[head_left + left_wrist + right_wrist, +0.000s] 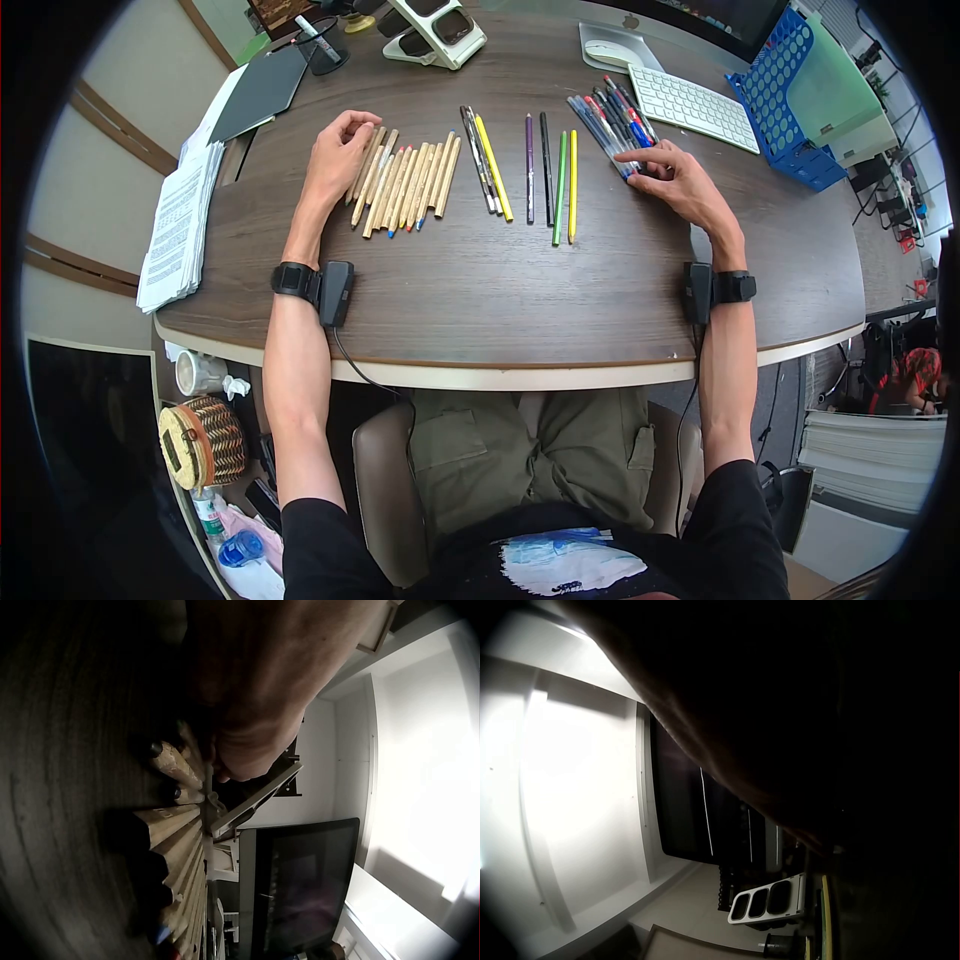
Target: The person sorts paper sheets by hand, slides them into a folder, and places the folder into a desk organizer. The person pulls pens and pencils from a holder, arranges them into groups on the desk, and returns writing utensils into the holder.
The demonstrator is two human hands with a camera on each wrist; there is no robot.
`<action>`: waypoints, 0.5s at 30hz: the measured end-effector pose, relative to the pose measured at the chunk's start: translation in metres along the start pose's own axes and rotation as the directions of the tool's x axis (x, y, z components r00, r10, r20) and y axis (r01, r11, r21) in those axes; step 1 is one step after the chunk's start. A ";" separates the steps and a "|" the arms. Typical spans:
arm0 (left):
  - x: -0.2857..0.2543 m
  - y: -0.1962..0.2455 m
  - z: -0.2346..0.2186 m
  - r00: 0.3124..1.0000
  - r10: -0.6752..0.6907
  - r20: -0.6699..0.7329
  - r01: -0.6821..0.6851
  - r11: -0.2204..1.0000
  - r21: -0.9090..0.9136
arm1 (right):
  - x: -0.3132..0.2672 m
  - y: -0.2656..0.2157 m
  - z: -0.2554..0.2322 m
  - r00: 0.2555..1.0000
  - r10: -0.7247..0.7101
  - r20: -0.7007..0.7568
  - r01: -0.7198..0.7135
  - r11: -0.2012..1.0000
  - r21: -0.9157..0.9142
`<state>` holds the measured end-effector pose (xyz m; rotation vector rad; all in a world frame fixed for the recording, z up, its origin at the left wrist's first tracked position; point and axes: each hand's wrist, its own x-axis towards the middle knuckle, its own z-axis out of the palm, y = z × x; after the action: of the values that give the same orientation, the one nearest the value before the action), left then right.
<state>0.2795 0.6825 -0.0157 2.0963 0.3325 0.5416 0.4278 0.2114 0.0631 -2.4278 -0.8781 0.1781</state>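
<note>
Several wooden pencils [408, 190] lie side by side on the desk, and the left hand [342, 155] rests at their left end with bent fingers at the outermost ones. In the left wrist view the hand [259, 712] is above the pencil ends [176, 765]. A group of pens [610, 120] lies at the right; the right hand [677, 180] touches its near end with thumb and forefinger, their grip unclear. Between the groups lie a yellow pencil [493, 168] beside dark ones, then purple [530, 170], black [546, 170], green [560, 190] and yellow [573, 188] pencils. The right hand [705, 727] is very dark in its wrist view.
A white keyboard [694, 107], a mouse [612, 54] and a blue file rack [790, 100] stand at the right back. Stacked papers [180, 230] lie at the left edge. A pen holder [326, 58] and a white stand [440, 38] are at the back.
</note>
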 end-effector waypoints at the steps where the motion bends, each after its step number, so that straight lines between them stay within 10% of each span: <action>1: 0.000 0.001 0.000 1.000 -0.004 0.001 0.004 1.000 0.001 | 0.000 0.000 0.000 1.000 -0.002 -0.001 0.002 1.000 0.003; 15: -0.002 0.004 0.000 1.000 -0.017 -0.004 0.017 1.000 -0.011 | -0.003 -0.008 -0.002 1.000 0.017 -0.014 -0.016 1.000 0.024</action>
<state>0.2779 0.6791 -0.0130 2.0800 0.3482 0.5367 0.4218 0.2138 0.0684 -2.4121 -0.8454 0.1765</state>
